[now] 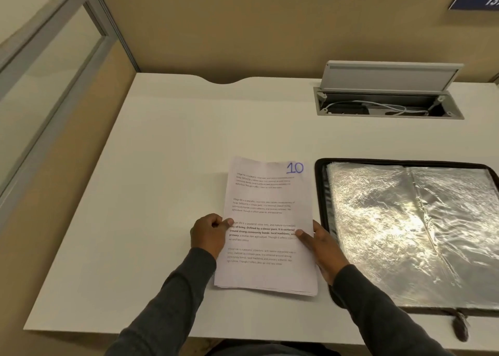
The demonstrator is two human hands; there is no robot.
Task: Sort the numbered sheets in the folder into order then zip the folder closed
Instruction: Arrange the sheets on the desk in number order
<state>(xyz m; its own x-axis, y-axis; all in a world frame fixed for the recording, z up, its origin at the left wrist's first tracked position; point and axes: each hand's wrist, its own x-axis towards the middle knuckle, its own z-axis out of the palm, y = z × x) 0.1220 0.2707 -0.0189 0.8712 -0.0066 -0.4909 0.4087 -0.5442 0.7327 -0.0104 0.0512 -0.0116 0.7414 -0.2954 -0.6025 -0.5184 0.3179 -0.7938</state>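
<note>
A stack of printed sheets (267, 193) is held over the white desk, its top page marked "10" in blue at the upper right corner. My left hand (208, 234) pinches the stack's left edge, thumb on top. My right hand (321, 247) grips the right edge, thumb on the page and fingers underneath. To the right lies the black zip folder (321, 193), open, showing shiny clear plastic sleeves (405, 229). Its zip pull (460, 326) hangs at the near edge.
The white desk (167, 193) extends to the left and back. An open grey cable box (388, 102) with wires sits at the back right. Beige partition walls stand behind and to the left, with a glass panel (40, 86) on the left.
</note>
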